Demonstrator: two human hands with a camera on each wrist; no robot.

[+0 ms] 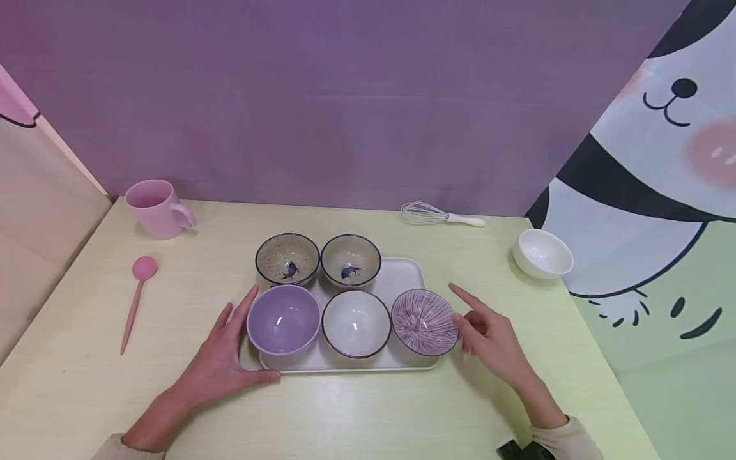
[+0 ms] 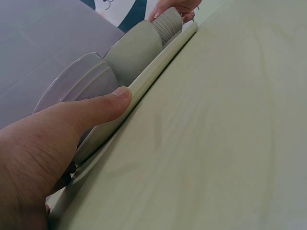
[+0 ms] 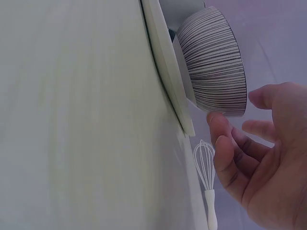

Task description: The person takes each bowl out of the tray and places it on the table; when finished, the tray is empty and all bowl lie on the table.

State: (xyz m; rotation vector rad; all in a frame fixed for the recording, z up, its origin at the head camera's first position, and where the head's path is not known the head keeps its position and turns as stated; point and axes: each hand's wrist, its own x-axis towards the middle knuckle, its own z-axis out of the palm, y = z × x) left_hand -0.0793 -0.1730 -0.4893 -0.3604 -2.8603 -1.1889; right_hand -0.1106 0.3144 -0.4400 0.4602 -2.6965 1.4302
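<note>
A white rectangular tray (image 1: pixel 404 273) carries several bowls. Along its front stand a purple bowl (image 1: pixel 283 319), a white bowl with a dark rim (image 1: pixel 356 324) and a purple-striped bowl (image 1: pixel 425 322). Behind them, side by side, are two speckled bowls with blue fish, the left one (image 1: pixel 287 255) and the right one (image 1: pixel 351 259). My left hand (image 1: pixel 229 358) spreads around the tray's front left corner, thumb along the front rim and fingers beside the purple bowl. At the striped bowl's right rim is my right hand (image 1: pixel 491 335), index finger extended and other fingers loosely bent.
A pink mug (image 1: pixel 155 211) and a pink spoon (image 1: pixel 138 287) are on the left of the table. At the back lies a whisk (image 1: pixel 439 215) with a white handle. Near the right edge stands a small white bowl (image 1: pixel 543 254). A purple backdrop (image 1: pixel 322 115) rises behind.
</note>
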